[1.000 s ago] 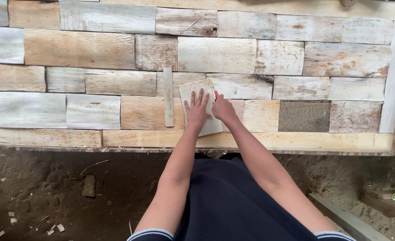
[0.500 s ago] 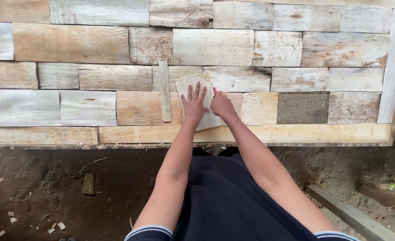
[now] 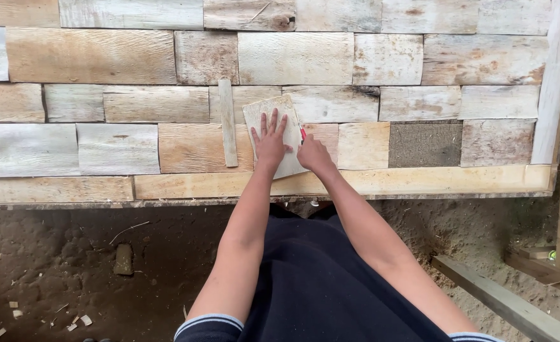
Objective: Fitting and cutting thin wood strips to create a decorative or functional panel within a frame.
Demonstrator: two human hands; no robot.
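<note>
A small pale wooden board (image 3: 277,133) is laid flat, slightly tilted, on a panel of patchwork wooden blocks (image 3: 292,60), near its lower edge. It is pressed down by the left hand (image 3: 270,140), whose fingers are spread wide and flat, nothing being clasped. Along the board's right edge a red pencil (image 3: 302,133) is pinched by the closed right hand (image 3: 313,155) (only its tip is seen). Just left, a narrow wooden strip (image 3: 228,123) is laid upright.

Thin upright slat (image 3: 228,123) just left of fingers (image 3: 268,126)
</note>
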